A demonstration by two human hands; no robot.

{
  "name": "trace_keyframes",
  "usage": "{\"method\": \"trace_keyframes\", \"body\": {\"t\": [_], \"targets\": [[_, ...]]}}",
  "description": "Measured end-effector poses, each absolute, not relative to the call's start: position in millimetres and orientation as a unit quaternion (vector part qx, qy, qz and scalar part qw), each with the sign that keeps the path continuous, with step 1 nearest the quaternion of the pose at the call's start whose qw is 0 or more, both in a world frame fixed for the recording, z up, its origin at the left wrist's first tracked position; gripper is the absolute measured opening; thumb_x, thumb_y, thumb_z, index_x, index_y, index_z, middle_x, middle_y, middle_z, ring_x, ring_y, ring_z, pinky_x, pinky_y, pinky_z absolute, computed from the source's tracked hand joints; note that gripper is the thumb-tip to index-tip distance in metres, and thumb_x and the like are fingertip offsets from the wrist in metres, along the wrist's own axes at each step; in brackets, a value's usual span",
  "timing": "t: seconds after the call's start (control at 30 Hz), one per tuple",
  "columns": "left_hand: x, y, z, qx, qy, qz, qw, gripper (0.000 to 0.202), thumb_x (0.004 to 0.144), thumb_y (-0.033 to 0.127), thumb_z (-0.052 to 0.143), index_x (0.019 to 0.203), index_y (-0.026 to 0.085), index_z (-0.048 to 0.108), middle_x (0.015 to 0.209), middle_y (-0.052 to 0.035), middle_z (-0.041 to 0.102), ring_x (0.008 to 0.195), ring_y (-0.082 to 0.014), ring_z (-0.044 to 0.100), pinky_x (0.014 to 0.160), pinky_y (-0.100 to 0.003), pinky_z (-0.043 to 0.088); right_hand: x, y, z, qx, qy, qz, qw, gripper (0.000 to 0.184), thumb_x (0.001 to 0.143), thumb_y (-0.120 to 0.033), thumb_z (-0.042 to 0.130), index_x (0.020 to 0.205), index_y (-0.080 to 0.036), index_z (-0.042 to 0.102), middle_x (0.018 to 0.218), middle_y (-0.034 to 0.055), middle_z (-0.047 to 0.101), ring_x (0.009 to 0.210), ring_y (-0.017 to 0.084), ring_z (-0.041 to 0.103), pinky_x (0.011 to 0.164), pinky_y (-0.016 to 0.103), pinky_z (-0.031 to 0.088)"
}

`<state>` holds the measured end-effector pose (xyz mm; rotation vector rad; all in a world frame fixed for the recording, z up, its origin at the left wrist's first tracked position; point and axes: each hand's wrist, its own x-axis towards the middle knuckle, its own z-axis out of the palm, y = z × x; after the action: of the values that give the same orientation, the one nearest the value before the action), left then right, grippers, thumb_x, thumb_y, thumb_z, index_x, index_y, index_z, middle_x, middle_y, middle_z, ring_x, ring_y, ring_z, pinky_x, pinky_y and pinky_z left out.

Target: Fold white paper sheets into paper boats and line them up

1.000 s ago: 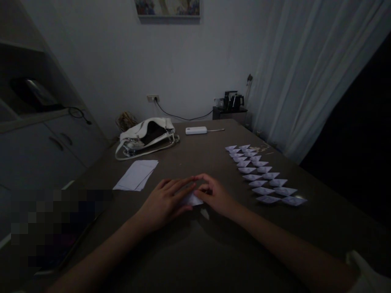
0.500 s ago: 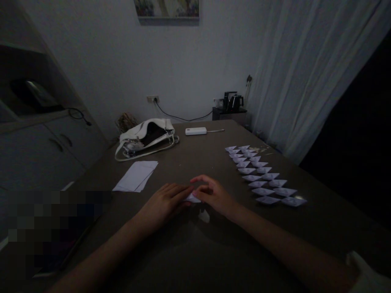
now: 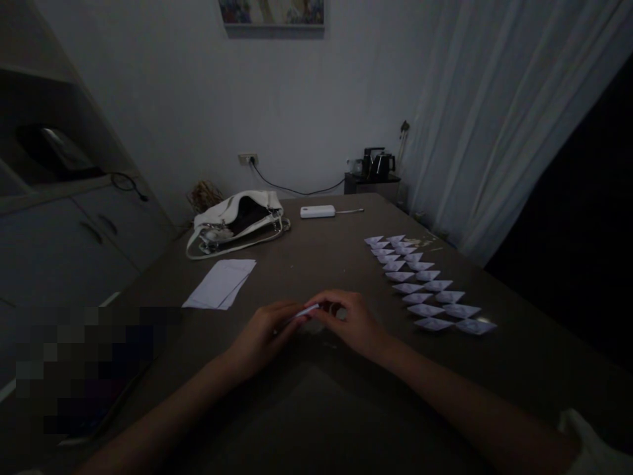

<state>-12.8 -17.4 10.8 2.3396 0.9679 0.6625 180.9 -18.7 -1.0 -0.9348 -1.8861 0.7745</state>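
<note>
Both my hands meet at the middle of the dark table [image 3: 306, 409]. My left hand [image 3: 262, 333] and my right hand [image 3: 351, 320] pinch a small folded white paper [image 3: 305, 311] between their fingertips, lifted slightly off the surface. To the right lie two rows of several finished paper boats [image 3: 425, 290]. A short stack of blank white sheets [image 3: 220, 284] lies to the left of my hands.
A white handbag [image 3: 237, 221] and a white power bank [image 3: 317, 211] with its cable sit at the table's far end. Cabinets stand at left, a curtain [image 3: 494, 119] hangs at right, and a kettle [image 3: 376, 163] is on a small stand behind.
The folded paper, pressed flat on the table before, is now raised on edge between the fingertips of both hands.
</note>
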Motion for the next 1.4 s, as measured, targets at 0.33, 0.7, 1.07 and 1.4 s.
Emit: {"method": "trace_keyframes", "body": {"t": [0.33, 0.7, 1.07, 1.4], "targets": [[-10.9, -19.2, 13.1, 0.836, 0.362, 0.257, 0.324, 0.036, 0.094, 0.035, 0.034, 0.091, 0.014, 0.063, 0.084, -0.0053, 0.065, 0.078, -0.0162, 0.059, 0.072, -0.026, 0.045, 179.2, -17.0, -0.4, -0.383, -0.737, 0.336, 0.444, 0.012, 0.083, -0.026, 0.058, 0.085, -0.019, 0.069, 0.078, 0.0017, 0.069, 0.071, 0.012, 0.061, 0.059, 0.021, 0.042], [-9.5, -20.0, 11.8, 0.795, 0.409, 0.24, 0.379, 0.043, 0.092, 0.041, 0.035, 0.082, 0.012, 0.064, 0.076, -0.0051, 0.067, 0.071, -0.0161, 0.06, 0.063, -0.024, 0.045, 174.6, -17.3, -4.3, -0.399, -0.713, 0.36, 0.451, 0.015, 0.083, -0.026, 0.057, 0.079, -0.017, 0.067, 0.077, 0.0033, 0.07, 0.073, 0.014, 0.063, 0.064, 0.025, 0.046], [-7.7, -19.3, 11.4, 0.775, 0.423, 0.229, 0.41, 0.044, 0.091, 0.041, 0.036, 0.084, 0.011, 0.067, 0.072, -0.0033, 0.067, 0.066, -0.0149, 0.058, 0.061, -0.021, 0.043, 173.3, -19.5, -7.5, -0.391, -0.715, 0.369, 0.447, 0.016, 0.085, -0.025, 0.055, 0.078, -0.015, 0.065, 0.072, 0.0019, 0.066, 0.068, 0.013, 0.061, 0.061, 0.023, 0.044], [-8.4, -19.6, 10.5, 0.797, 0.43, 0.201, 0.373, 0.049, 0.091, 0.044, 0.033, 0.075, 0.01, 0.064, 0.063, -0.0011, 0.06, 0.057, -0.0117, 0.05, 0.052, -0.02, 0.037, 173.8, -19.7, -4.4, -0.392, -0.709, 0.393, 0.434, 0.017, 0.084, -0.024, 0.054, 0.074, -0.015, 0.065, 0.069, 0.0023, 0.066, 0.066, 0.013, 0.061, 0.059, 0.022, 0.044]]}}
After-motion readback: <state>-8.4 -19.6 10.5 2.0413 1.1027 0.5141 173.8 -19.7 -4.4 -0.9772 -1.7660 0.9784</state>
